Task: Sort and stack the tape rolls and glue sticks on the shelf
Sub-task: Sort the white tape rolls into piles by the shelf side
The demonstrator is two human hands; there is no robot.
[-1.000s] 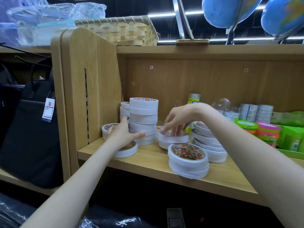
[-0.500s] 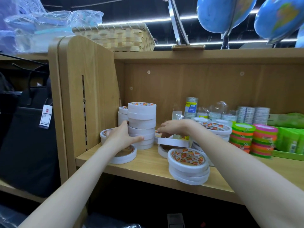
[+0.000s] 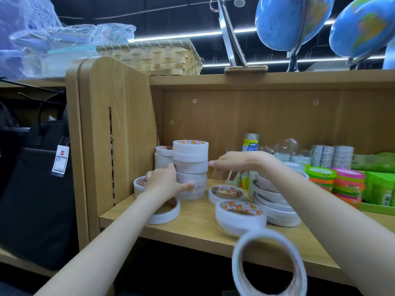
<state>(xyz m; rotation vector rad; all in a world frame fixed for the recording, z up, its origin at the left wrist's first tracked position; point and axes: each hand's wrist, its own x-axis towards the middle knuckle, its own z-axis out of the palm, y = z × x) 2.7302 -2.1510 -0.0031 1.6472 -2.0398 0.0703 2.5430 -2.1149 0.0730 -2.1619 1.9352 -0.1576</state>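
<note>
Both forearms are bare up to the frame edge, with no sleeve showing. The left hand [image 3: 164, 181] and right hand [image 3: 237, 163] appear to be bare too, though the right one is blurred.

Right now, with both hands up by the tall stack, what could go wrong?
A blurred tape roll is off the shelf edge, seemingly falling, and may roll away below. The left hand touches the tall stack, and the right hand is close; a nudge could topple it. The leaning stack beside the right forearm could slide.
</note>
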